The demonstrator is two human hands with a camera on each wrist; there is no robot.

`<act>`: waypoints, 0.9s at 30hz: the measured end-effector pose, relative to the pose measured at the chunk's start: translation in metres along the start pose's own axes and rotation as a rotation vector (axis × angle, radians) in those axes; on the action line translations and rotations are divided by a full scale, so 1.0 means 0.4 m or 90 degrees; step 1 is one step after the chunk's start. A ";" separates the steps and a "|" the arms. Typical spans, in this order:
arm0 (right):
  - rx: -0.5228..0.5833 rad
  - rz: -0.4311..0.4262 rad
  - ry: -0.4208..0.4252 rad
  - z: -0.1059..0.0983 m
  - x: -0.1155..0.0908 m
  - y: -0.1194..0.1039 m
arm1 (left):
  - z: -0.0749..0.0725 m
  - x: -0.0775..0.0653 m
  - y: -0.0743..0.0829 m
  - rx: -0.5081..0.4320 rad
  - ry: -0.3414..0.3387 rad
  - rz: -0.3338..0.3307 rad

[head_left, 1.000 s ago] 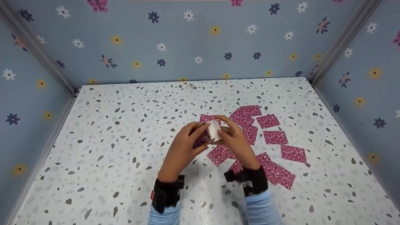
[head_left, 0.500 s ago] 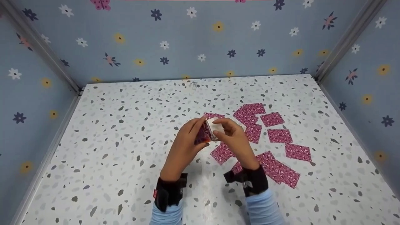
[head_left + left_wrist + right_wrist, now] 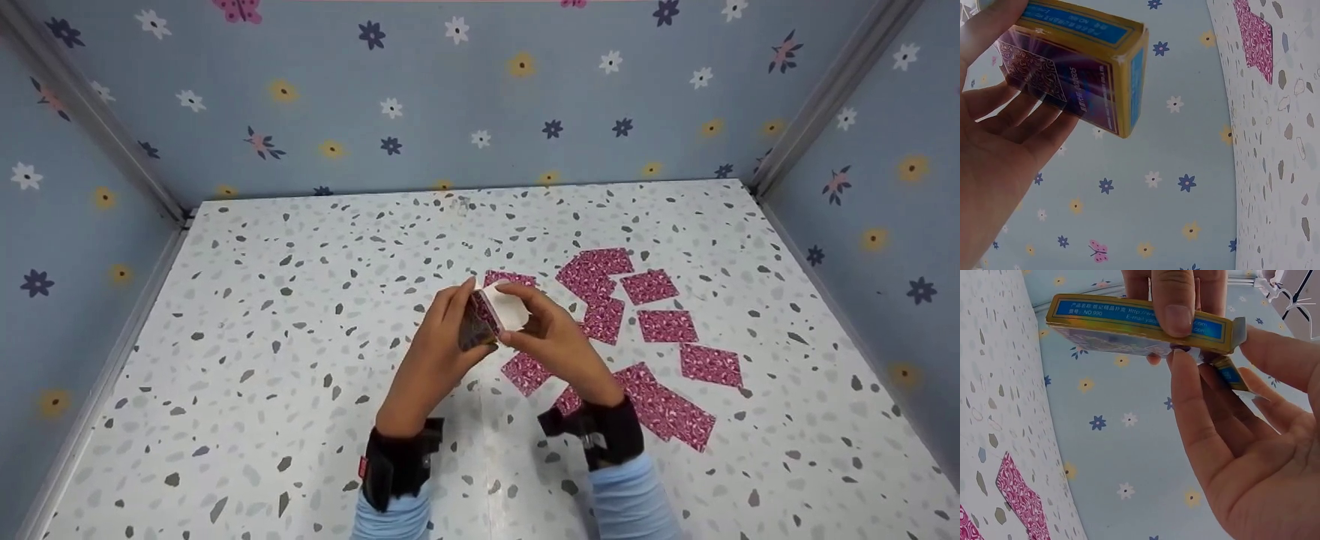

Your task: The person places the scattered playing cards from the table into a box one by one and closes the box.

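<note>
A yellow-edged playing-card box (image 3: pixel 1067 73) with blue label strips is held up above the table. My left hand (image 3: pixel 435 356) grips its body, the thumb on one narrow side and the fingers along the other, as the left wrist view shows. At the box's end, a white inner flap (image 3: pixel 508 309) stands folded out. My right hand (image 3: pixel 559 345) pinches this flap end between thumb and fingers. A small side flap (image 3: pixel 1239 332) and the blue-and-gold end flap (image 3: pixel 1231 374) show beside the right fingers. How full the box is cannot be seen.
Several pink-patterned playing cards (image 3: pixel 667 326) lie face down on the speckled white table (image 3: pixel 300 300), mostly to the right. Some overlap, and some lie beneath the right forearm. A blue flowered wall (image 3: pixel 450 90) stands behind, with similar walls at both sides.
The box has turned slightly between my hands, and more of the white flap shows. My right thumb has moved down to the flap's near corner. The cards on the table stay put.
</note>
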State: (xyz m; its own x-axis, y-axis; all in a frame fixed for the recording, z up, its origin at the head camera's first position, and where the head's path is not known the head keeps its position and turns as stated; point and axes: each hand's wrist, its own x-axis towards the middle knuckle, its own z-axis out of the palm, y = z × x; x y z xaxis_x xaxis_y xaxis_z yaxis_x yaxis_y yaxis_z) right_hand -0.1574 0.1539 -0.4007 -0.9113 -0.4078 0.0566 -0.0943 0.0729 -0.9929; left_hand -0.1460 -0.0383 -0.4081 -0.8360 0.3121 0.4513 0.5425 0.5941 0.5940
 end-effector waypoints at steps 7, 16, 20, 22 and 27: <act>-0.012 -0.040 -0.032 0.009 0.007 0.004 | -0.005 -0.002 -0.005 -0.005 0.006 -0.019; -0.123 -0.005 -0.029 -0.006 0.008 0.012 | 0.000 -0.003 -0.015 0.054 -0.011 -0.023; -0.111 0.011 -0.001 -0.022 0.005 0.013 | -0.001 -0.004 -0.023 0.066 -0.016 -0.044; -0.161 0.035 0.042 -0.027 0.002 0.017 | -0.003 -0.005 -0.027 0.075 -0.011 -0.049; -0.408 0.143 0.116 -0.028 -0.004 0.045 | -0.004 -0.004 -0.028 0.083 -0.006 -0.050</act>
State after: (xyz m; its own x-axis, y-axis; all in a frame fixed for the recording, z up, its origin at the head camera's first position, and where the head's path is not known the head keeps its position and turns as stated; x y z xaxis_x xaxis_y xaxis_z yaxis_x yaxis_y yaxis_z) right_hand -0.1619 0.1660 -0.4175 -0.9837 -0.1651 -0.0708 -0.0621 0.6823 -0.7285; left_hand -0.1505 -0.0466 -0.4144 -0.8765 0.2668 0.4006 0.4602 0.7086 0.5349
